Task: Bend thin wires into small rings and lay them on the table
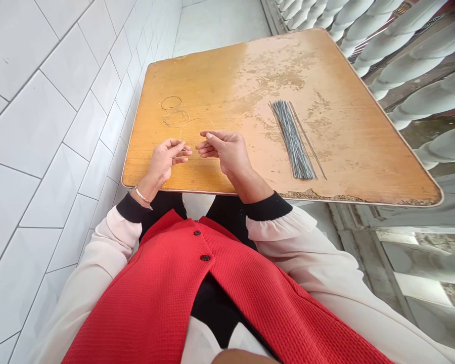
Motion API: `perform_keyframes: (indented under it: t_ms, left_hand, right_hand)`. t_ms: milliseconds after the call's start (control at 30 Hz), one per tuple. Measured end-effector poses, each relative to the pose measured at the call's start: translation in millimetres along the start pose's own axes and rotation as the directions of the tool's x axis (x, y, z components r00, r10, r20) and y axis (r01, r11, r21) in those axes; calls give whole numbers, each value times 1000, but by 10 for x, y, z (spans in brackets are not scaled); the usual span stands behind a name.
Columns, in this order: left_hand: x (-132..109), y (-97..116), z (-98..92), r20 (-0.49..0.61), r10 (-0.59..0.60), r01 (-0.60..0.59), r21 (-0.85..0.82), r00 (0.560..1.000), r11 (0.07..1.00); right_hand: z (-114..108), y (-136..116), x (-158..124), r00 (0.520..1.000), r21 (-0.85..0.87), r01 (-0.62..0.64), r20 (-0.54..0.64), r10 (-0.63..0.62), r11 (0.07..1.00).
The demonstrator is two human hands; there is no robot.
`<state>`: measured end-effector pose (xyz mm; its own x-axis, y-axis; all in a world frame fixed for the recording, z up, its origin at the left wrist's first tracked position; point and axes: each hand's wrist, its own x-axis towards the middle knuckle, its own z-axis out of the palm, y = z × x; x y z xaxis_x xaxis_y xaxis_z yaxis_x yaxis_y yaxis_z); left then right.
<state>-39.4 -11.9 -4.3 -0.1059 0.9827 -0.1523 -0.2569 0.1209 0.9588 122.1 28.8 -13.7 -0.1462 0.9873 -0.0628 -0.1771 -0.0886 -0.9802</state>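
Thin wire (200,119) is pinched at both ends, arched above the counter (250,76) near its front edge. Left hand (167,157) and right hand (225,150) grips are pressed onto it. Wire rings (176,117) are seen just beyond, and a bundle of straight wires (292,139) is laid to the right.

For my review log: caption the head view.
Left hand and right hand pinch a curved wire over a table; wire bundle nearby.

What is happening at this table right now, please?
A person sits at a wooden table and pinches a thin wire between the left hand and the right hand. The wire curves into a loop beyond the fingers. Two wire rings lie on the table just beyond the left hand. A bundle of straight wires lies to the right, apart from both hands.
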Motion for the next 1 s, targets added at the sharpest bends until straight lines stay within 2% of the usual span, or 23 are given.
perform_keyframes:
  t_ms: [133, 300, 400, 500, 667, 833, 900, 1000]
  left_hand:
    - [-11, 37, -28, 28, 8, -8, -28, 1000, 1000]
    - [78, 115, -20, -16, 16, -16, -28, 1000, 999]
    - [253, 192, -30, -43, -17, 16, -27, 999, 1000]
    - [520, 266, -71, -85, -33, 34, 12, 996, 999]
    - [977, 298, -186, -164, -108, 136, 171, 981, 976]
    - [1109, 314, -327, -154, -226, 271, 408, 962, 872]
    - [1087, 345, -405, -133, -194, 235, 518, 972, 822]
    - [1077, 388, -546, -108, -59, 114, 636, 992, 763]
  right_hand:
    - [-21, 7, 12, 1000, 7, 1, 21, -1, 1000]
    - [-6, -83, 26, 1000, -45, -5, 28, 6, 999]
    - [70, -209, 221, 1000, -156, -6, -1, 6, 988]
    - [191, -308, 612, 999, -306, -47, -40, 36, 951]
    - [366, -189, 1287, 993, -539, -118, -67, 97, 834]
    - [325, 74, 1522, 997, -653, -65, -15, 72, 755]
    - [237, 122, 1536, 998, -677, -24, 22, 53, 736]
    - [60, 136, 1569, 999, -712, 50, 50, -20, 701]
